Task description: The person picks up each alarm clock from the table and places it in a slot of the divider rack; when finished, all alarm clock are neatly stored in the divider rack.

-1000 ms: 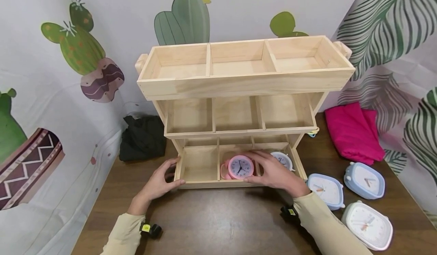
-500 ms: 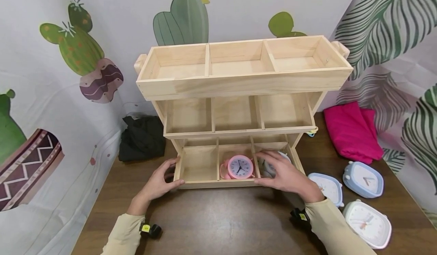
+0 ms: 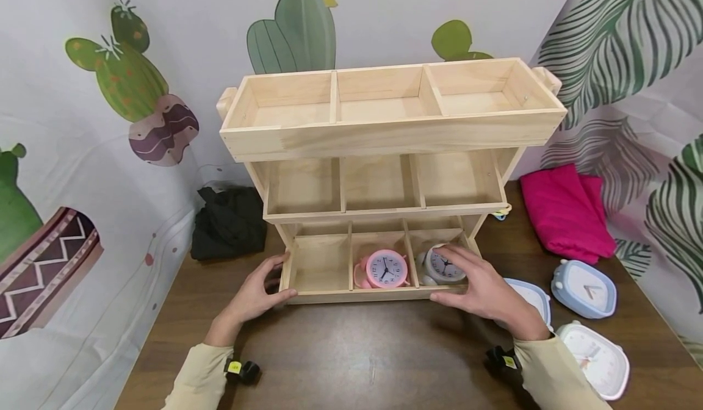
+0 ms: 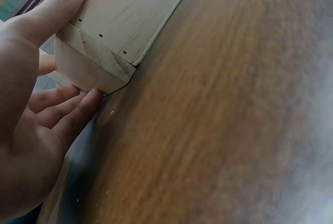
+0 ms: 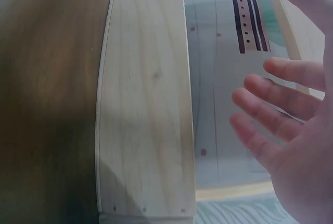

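- The left hand [image 3: 255, 291] was grasping the left front corner of the bottom tray [image 3: 351, 298], with the thumb at the front board and other fingers at the side board.
- The right hand [image 3: 486, 291] was released: its fingers, relaxed and spread, were over the right compartment of this tray, and the thumb was near the front edge. Whether the fingers touched anything there, I cannot tell.
- Under the right fingers, in the right compartment, stood a round pale alarm clock with dark numerals [image 3: 437, 269], partly covered by the hand.
- In the middle compartment, just beside it across the divider, was a round pink alarm clock with a grey dial [image 3: 387, 269].
- The tray belonged to a three-tier stand of light unpainted wood [image 3: 392, 136], each tier being divided into three compartments.
- To the right lay a light-blue rounded-square clock [image 3: 584, 288], another light-blue clock partly hidden by the right hand [image 3: 535, 297], and a white rounded-square clock [image 3: 601, 364].
- Farther out were a folded magenta cloth [image 3: 568, 212] at right and a black cloth [image 3: 229, 224] at left, on the dark brown wooden table [image 3: 351, 355].
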`<action>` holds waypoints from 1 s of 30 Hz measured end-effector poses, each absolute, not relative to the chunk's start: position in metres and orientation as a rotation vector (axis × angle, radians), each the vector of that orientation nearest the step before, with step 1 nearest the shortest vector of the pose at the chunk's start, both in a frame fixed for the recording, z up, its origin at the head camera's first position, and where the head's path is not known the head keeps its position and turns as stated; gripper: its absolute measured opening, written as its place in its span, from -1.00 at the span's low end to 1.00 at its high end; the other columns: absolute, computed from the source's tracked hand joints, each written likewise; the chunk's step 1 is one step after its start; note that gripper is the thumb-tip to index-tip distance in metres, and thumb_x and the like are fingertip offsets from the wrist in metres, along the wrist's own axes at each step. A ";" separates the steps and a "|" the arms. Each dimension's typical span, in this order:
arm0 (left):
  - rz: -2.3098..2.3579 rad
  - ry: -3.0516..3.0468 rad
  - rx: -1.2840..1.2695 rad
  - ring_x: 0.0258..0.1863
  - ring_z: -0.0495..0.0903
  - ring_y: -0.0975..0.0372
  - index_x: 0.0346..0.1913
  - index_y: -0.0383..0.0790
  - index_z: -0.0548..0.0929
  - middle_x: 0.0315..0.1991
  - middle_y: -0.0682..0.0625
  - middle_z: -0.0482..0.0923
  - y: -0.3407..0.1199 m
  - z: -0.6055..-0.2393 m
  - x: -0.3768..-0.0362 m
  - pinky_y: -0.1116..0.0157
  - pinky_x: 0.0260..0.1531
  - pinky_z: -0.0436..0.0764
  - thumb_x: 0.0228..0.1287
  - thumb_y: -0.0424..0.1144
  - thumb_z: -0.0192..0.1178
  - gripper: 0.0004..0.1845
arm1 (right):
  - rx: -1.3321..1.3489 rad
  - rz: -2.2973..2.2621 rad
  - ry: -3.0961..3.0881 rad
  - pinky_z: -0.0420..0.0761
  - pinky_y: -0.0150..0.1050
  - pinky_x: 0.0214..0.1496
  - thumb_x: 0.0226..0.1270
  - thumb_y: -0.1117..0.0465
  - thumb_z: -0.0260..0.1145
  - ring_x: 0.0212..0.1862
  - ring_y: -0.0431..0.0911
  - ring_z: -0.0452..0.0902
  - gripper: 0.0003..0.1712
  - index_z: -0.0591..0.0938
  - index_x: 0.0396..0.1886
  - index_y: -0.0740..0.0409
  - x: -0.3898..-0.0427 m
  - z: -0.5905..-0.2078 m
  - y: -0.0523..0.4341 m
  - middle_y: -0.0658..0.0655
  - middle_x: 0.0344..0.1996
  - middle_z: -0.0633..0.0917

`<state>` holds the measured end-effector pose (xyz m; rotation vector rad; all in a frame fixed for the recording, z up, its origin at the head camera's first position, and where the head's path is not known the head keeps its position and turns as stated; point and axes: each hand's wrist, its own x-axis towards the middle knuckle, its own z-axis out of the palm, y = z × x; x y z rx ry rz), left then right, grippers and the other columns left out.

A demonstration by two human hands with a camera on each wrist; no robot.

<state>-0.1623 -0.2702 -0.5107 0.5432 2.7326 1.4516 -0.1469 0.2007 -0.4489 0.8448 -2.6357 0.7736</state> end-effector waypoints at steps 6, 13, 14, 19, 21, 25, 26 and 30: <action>1.484 2.701 0.571 0.23 0.45 -0.08 0.39 -0.21 0.31 0.31 -0.19 0.35 -0.272 -0.515 -0.166 -0.02 0.04 0.63 0.02 -0.21 0.52 -0.14 | 0.776 0.743 -2.641 0.53 0.02 0.11 -0.17 -0.14 0.63 0.20 0.07 0.49 -0.06 0.52 0.26 0.07 -0.139 -0.450 0.213 0.15 0.17 0.56; 1.478 2.694 0.617 0.18 0.46 -0.21 0.37 -0.47 0.28 0.29 -0.37 0.33 -0.263 -0.494 -0.157 -0.11 -0.01 0.62 0.05 -0.35 0.48 -0.16 | 0.702 0.732 -2.646 0.53 -0.10 0.05 -0.20 -0.17 0.63 0.15 -0.04 0.50 -0.03 0.51 0.30 -0.04 -0.130 -0.452 0.225 0.05 0.15 0.58; 1.474 2.689 0.619 0.17 0.46 -0.22 0.36 -0.49 0.27 0.29 -0.38 0.33 -0.262 -0.489 -0.156 -0.11 -0.01 0.62 0.05 -0.35 0.47 -0.16 | 0.692 0.734 -2.645 0.53 -0.10 0.05 -0.20 -0.16 0.64 0.16 -0.04 0.50 -0.02 0.50 0.31 -0.04 -0.129 -0.453 0.227 0.06 0.16 0.58; 1.483 2.679 0.605 0.20 0.45 -0.20 0.36 -0.47 0.29 0.29 -0.37 0.33 -0.259 -0.483 -0.153 -0.12 0.01 0.60 0.06 -0.34 0.47 -0.17 | 0.647 0.736 -2.641 0.52 -0.17 0.04 -0.25 -0.16 0.65 0.14 -0.03 0.50 0.00 0.51 0.29 -0.03 -0.124 -0.455 0.237 0.06 0.16 0.58; 1.485 2.693 0.609 0.20 0.45 -0.16 0.37 -0.39 0.29 0.30 -0.31 0.34 -0.262 -0.493 -0.156 -0.07 0.01 0.62 0.06 -0.30 0.48 -0.16 | 0.623 0.737 -2.636 0.45 -0.37 0.09 -0.27 -0.15 0.66 0.14 -0.05 0.49 0.00 0.52 0.27 -0.03 -0.122 -0.456 0.241 0.04 0.15 0.58; 1.481 2.699 0.583 0.23 0.45 -0.04 0.40 -0.22 0.30 0.33 -0.17 0.34 -0.271 -0.513 -0.164 0.05 0.05 0.63 0.05 -0.20 0.50 -0.14 | 0.574 0.741 -2.630 0.27 -0.61 0.12 -0.31 -0.14 0.68 0.16 -0.06 0.45 0.02 0.52 0.27 -0.01 -0.119 -0.458 0.249 0.03 0.15 0.58; 1.470 2.703 0.582 0.24 0.45 -0.01 0.41 -0.19 0.30 0.33 -0.14 0.34 -0.273 -0.517 -0.165 0.08 0.05 0.63 0.05 -0.17 0.50 -0.13 | 0.567 0.742 -2.626 0.25 -0.63 0.12 -0.33 -0.13 0.69 0.16 -0.06 0.44 0.03 0.52 0.28 0.00 -0.118 -0.459 0.251 0.04 0.14 0.58; 1.480 2.692 0.568 0.25 0.45 0.02 0.41 -0.16 0.30 0.34 -0.11 0.33 -0.273 -0.517 -0.165 0.10 0.06 0.63 0.04 -0.14 0.51 -0.13 | 0.553 0.744 -2.620 0.20 -0.66 0.11 -0.37 -0.11 0.71 0.15 -0.05 0.42 0.08 0.50 0.30 0.02 -0.116 -0.461 0.259 0.07 0.13 0.58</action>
